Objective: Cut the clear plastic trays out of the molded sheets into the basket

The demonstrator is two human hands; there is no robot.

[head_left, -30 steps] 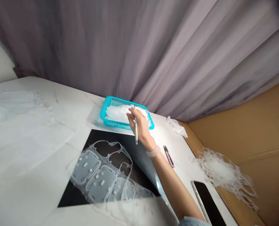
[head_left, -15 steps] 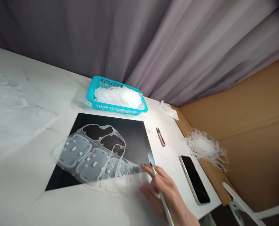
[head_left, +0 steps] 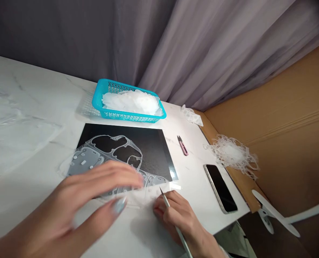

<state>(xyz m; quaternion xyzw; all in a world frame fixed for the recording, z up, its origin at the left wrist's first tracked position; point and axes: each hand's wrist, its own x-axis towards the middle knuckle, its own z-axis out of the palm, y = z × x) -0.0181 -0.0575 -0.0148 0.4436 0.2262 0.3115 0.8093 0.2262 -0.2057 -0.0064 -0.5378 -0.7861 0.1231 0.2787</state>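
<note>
A translucent silicone-like sheet [head_left: 86,159] with cut-out openings and small raised shapes lies across a black mat [head_left: 154,147], its near edge reaching past the mat. Over the sheet's middle spreads my left hand [head_left: 95,193], slightly blurred, its fingers stretched out and the thumb apart from them. Part of the sheet is hidden beneath it. At the sheet's right end, my right hand [head_left: 179,211] is closed around a slim white pen-shaped tool [head_left: 179,234]. The tool's dark pointed tip rises above the fingers, pointing away from me.
Behind the mat stands a blue basket [head_left: 132,116] holding a pile of translucent white pieces [head_left: 132,102]. To the right lie small thread snips [head_left: 182,146], a phone [head_left: 220,188], a tangle of clear scraps [head_left: 232,152] and a dotted white piece [head_left: 191,116]. Plastic film [head_left: 14,136] covers the left.
My left hand has come in from the lower left over the sheet. My right hand has drawn slightly back toward me, still holding the tool. The view has shifted a little.
</note>
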